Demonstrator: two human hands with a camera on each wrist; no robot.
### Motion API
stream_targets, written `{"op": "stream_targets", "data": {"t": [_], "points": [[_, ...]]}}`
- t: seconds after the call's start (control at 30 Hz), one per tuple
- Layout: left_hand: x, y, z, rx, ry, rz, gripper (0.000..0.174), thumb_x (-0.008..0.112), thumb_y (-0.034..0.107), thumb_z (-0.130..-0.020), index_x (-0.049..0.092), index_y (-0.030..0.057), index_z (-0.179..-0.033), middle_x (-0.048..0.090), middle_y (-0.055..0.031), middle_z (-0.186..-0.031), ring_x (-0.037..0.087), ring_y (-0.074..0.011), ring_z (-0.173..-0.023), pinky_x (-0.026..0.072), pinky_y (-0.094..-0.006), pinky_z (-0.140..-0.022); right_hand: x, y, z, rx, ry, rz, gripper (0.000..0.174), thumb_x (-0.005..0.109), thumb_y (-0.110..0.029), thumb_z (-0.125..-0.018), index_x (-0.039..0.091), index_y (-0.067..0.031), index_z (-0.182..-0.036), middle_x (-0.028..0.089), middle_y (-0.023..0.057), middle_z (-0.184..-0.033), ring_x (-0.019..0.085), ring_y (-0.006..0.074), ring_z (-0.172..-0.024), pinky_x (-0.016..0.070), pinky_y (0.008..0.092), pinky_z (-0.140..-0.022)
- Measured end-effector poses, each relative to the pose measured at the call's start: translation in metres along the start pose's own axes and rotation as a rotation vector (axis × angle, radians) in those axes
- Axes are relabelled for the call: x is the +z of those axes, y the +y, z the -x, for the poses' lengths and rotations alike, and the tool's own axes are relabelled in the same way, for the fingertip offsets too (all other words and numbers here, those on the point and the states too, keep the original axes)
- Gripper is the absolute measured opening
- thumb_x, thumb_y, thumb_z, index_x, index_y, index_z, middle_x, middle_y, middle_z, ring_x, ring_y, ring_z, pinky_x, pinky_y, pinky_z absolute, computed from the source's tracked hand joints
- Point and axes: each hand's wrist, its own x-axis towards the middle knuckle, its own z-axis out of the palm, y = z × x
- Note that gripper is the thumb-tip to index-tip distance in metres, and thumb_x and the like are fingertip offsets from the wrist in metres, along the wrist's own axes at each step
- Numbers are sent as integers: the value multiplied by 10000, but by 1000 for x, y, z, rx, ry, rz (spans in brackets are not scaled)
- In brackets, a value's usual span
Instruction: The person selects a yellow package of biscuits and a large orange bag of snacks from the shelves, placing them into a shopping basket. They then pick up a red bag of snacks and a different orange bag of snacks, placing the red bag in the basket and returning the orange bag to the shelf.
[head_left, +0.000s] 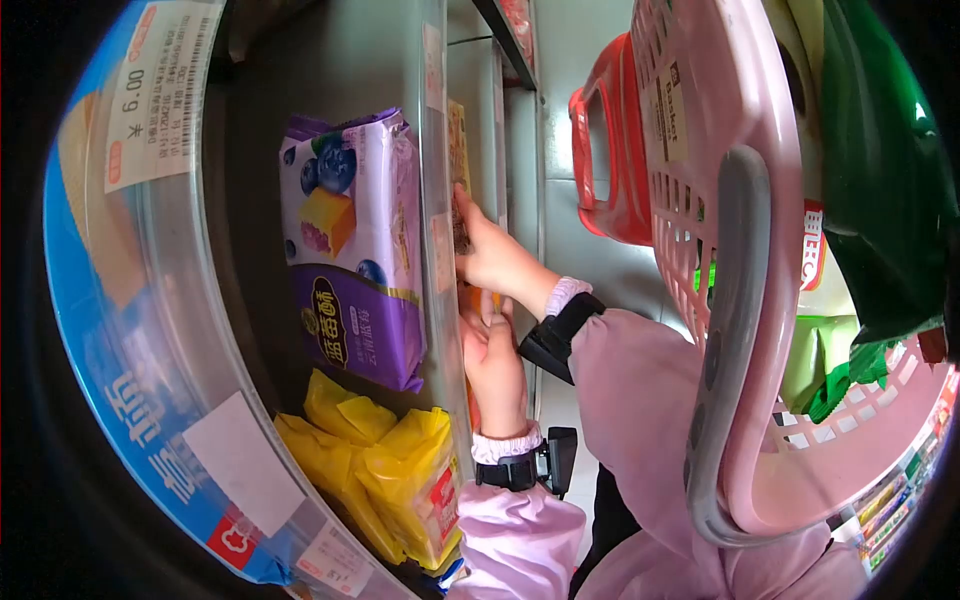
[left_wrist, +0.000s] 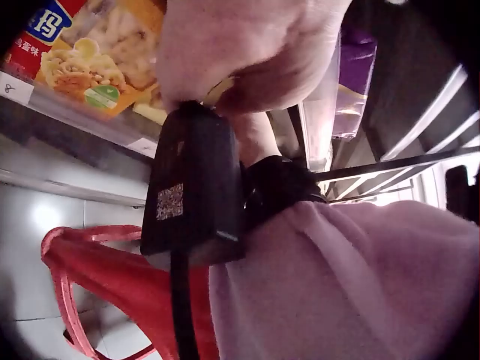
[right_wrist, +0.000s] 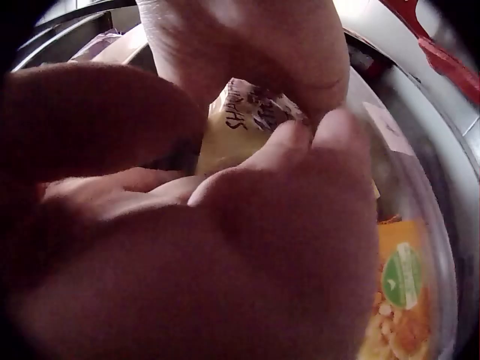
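Note:
My right hand reaches past the shelf's clear front edge, its fingers curled round a small packet partly hidden by the hands. My left hand is close below it in the head view, fingers bent toward the right palm. In the right wrist view, a pale corner of the packet with dark lettering shows between the left hand's fingers and thumb. Orange food bags lie on the shelf beside the hands. In the head view, a purple blueberry snack pack stands just left of the hands.
Yellow bags lie on the same shelf as the purple pack. A pink shopping basket holding green packages hangs at the right, close to the right arm. Beyond it, a red basket stands over the tiled floor. Price labels line the shelf front.

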Motion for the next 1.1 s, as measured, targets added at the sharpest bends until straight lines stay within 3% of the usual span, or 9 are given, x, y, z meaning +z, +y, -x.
{"op": "stream_targets", "data": {"t": [0.13,0.23,0.4,0.53,0.73,0.83,1.0,1.07,1.1], "points": [[-44,-34,-13,-233,80,128,517,373,-8,-884,205,40,-1371,261,-113,-1398,293,-205,-1276,289,-335,-1037,7,-1,-6,-140,-53,-166,884,642,-56,-736,61,-7,-1400,361,216,-1339,363,257,-1243,328,289,-988],[-50,-38,-18,-255,93,34,444,369,63,-916,266,9,-1345,315,-116,-1369,315,-186,-1252,278,-293,-1028,11,6,-18,-187,-20,-62,870,642,-83,-747,70,-8,-1399,362,216,-1337,364,255,-1241,327,298,-990],[-35,-32,-12,3,3,-350,450,355,119,-941,241,-3,-1359,310,-131,-1384,303,-191,-1262,253,-290,-1028,11,4,-32,-240,-108,-96,858,642,-114,-757,80,-8,-1397,361,216,-1338,366,261,-1240,325,309,-992],[-24,-28,3,-1,117,35,488,353,168,-955,186,12,-1386,241,-136,-1426,239,-209,-1304,215,-313,-1056,6,-4,-37,-279,-162,-87,849,643,-138,-765,88,-8,-1396,360,216,-1339,367,266,-1239,324,317,-994],[-10,-11,12,67,134,-52,507,374,193,-955,172,40,-1393,222,-122,-1435,246,-215,-1304,217,-323,-1056,-1,-21,-33,-320,-207,-62,838,643,-175,-777,101,-8,-1394,359,216,-1340,369,274,-1238,323,330,-997],[-10,-20,20,112,144,-49,547,386,173,-951,107,78,-1412,150,-108,-1459,231,-212,-1310,234,-334,-1044,-12,-28,-14,-250,-101,-8,833,643,-194,-784,107,-8,-1393,358,216,-1341,370,277,-1237,322,337,-998],[14,-13,59,79,141,-33,582,383,165,-952,43,95,-1420,117,-107,-1465,227,-221,-1313,226,-340,-1046,-39,-38,68,49,99,45,771,637,-314,-798,220,5,-1363,345,213,-1352,404,323,-1210,358,376,-978],[13,-23,81,55,126,-26,582,385,152,-949,49,93,-1420,120,-123,-1462,253,-234,-1301,252,-351,-1038,-49,5,108,19,175,188,710,628,-319,-803,287,13,-1330,388,218,-1318,445,308,-1179,387,364,-954],[19,-20,97,10,155,-52,577,392,147,-947,64,88,-1417,139,-131,-1453,274,-237,-1289,271,-351,-1028,-59,3,132,136,156,249,660,626,-322,-802,341,7,-1298,441,218,-1264,485,299,-1134,408,360,-925]]}}
